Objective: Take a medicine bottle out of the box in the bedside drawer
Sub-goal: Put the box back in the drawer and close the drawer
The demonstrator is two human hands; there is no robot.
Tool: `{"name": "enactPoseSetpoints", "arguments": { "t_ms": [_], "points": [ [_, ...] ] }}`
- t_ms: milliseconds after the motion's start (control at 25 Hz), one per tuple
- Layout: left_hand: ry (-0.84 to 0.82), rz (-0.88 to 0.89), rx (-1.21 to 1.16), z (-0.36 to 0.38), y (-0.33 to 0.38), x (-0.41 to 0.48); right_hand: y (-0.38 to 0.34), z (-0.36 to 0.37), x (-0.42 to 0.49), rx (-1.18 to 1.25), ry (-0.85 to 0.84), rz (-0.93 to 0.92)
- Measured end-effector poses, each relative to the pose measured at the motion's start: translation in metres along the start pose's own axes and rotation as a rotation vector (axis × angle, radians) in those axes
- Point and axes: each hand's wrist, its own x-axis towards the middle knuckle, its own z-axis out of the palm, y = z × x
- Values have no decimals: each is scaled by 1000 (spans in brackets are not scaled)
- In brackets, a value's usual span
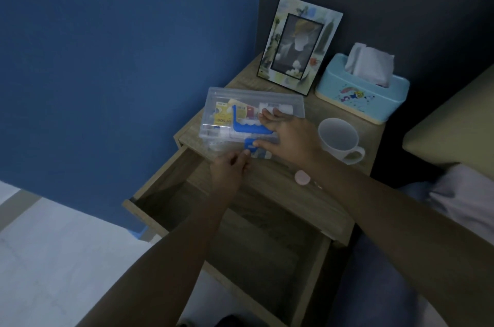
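A clear plastic medicine box (pixel 248 102) with a blue handle (pixel 247 127) and blue latch (pixel 250 145) lies on the wooden bedside table (pixel 288 174), at its front left. Packets and a white medicine bottle (pixel 270 107) show through the lid. My right hand (pixel 287 137) rests flat on the box's right side, fingers on the lid and thumb by the latch. My left hand (pixel 230 170) pinches the blue latch at the box's front edge. Below, the drawer (pixel 267 246) stands pulled out with nothing visible inside.
A white mug (pixel 340 139) stands just right of my right hand. Behind are a picture frame (pixel 299 44) and a light-blue tissue box (pixel 363 91). A small pink cap (pixel 302 176) lies near the table's front edge. The bed (pixel 454 126) is at right, blue wall at left.
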Motion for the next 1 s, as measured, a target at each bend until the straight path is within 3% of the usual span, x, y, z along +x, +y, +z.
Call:
{"name": "enactPoseSetpoints", "arguments": {
  "t_ms": [80,200,320,400,480,560,680,1000],
  "points": [
    [42,-60,50,-6,-4,-4,0,-2,2,15,-11,8],
    [337,-341,-55,-32,-8,-8,2,-10,6,111,29,24],
    [643,-304,-5,-59,13,7,5,-14,19,129,125,57],
    [589,-222,65,-69,34,28,11,-17,30,73,144,261],
    [429,-199,159,-70,47,47,17,-19,39,6,27,470],
    [280,-195,249,-66,51,61,21,-19,46,-12,-100,567],
    [180,-229,291,-60,48,71,24,-15,51,85,-169,591],
    [184,-201,182,-93,54,66,-6,-31,44,399,-1,631]
  ]
}}
